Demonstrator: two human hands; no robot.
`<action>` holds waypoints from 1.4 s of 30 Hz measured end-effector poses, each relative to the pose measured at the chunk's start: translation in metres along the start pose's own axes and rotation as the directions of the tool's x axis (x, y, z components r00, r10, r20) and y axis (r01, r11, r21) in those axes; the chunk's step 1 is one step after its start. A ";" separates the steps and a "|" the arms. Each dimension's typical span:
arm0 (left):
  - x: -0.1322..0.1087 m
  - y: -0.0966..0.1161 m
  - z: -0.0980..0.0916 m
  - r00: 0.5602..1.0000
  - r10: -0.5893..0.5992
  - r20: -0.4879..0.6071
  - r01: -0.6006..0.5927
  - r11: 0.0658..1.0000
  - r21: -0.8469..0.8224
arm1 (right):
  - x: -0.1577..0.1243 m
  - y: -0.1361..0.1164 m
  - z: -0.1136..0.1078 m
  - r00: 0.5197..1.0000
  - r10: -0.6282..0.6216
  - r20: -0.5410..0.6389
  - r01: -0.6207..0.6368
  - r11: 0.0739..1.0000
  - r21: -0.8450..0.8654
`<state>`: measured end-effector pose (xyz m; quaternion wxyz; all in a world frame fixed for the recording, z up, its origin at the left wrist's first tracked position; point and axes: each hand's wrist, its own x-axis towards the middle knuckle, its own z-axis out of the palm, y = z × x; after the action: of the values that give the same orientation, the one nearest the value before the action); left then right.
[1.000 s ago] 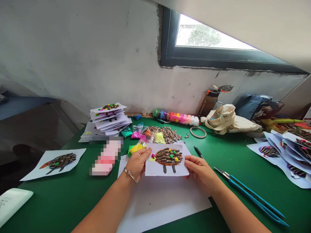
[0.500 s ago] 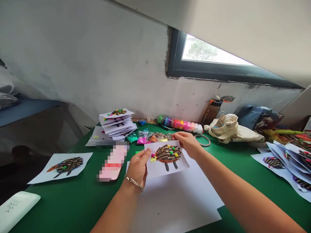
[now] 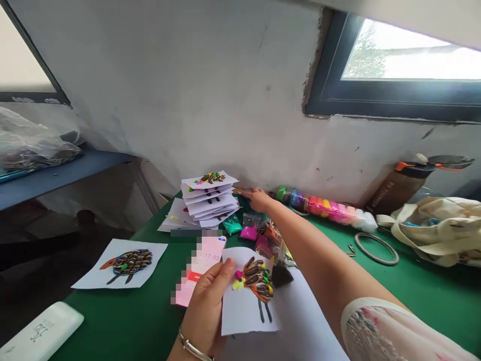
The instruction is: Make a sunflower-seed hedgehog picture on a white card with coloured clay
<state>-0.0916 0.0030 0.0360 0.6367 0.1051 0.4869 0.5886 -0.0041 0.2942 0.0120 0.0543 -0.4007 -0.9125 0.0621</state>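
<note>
White paper card (image 3: 246, 313) with a sunflower-seed critter (image 3: 257, 278) stuck on it, plus little pink and yellow clay bits and two dark legs. It's pinched in the left hand (image 3: 206, 313), thumb on the front, tilted up over a big white sheet (image 3: 304, 316) near the front of the tabletop (image 3: 424, 291). Right hand (image 3: 257, 199) is stretched way out to the far edge, fingers extended, nothing obviously in it, though I can't tell if it's touching anything. It's right beside a stack of seed cards (image 3: 209, 200) and the end of a rainbow row of clay packs (image 3: 323, 206). Small bags of clay (image 3: 248, 226) sit just in front of that stack, a blurred-out phone (image 3: 199, 265) lies by the card, and another seed card (image 3: 122, 263) is off left.
</note>
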 end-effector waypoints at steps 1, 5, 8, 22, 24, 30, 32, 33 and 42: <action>0.000 -0.001 0.000 1.000 -0.015 -0.008 0.015 1.000 -0.002 | 0.005 -0.002 0.004 1.000 0.002 -0.011 -0.002 1.000 0.017; -0.007 0.001 0.007 0.999 -0.043 -0.032 0.042 0.998 -0.042 | -0.010 -0.002 0.002 0.994 0.027 -0.108 -0.016 0.995 0.103; -0.015 0.004 0.013 0.998 -0.062 0.013 0.063 0.997 -0.051 | -0.057 0.005 -0.014 0.984 0.011 -0.178 0.017 0.988 0.155; -0.025 0.002 0.017 0.999 -0.027 0.017 0.028 0.999 -0.038 | -0.255 -0.007 -0.033 0.936 0.231 -0.266 -0.053 0.839 0.541; -0.028 0.000 0.022 0.999 -0.021 0.029 0.023 0.999 -0.047 | -0.266 -0.023 -0.038 0.915 0.264 -0.304 -0.006 0.764 0.645; -0.047 -0.012 0.036 0.973 -0.091 0.214 0.099 0.995 -0.026 | -0.272 -0.076 -0.049 0.999 0.039 -0.036 0.017 0.394 0.919; -0.051 -0.013 0.035 0.965 -0.080 0.250 0.086 0.996 -0.010 | -0.266 -0.083 -0.046 0.992 -0.104 0.075 -0.050 0.231 0.972; -0.051 -0.011 0.033 0.965 -0.083 0.249 0.086 0.996 -0.001 | -0.263 -0.084 -0.044 0.979 -0.158 0.127 -0.099 0.175 0.980; -0.018 0.008 0.016 0.995 0.043 -0.095 -0.050 0.997 -0.067 | -0.204 -0.024 -0.064 0.993 0.080 0.088 -0.116 0.490 0.864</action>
<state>-0.0823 -0.0031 0.0590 0.6026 0.0667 0.4930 0.6239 0.1256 0.1316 0.0688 0.2279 -0.3692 -0.7344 0.5219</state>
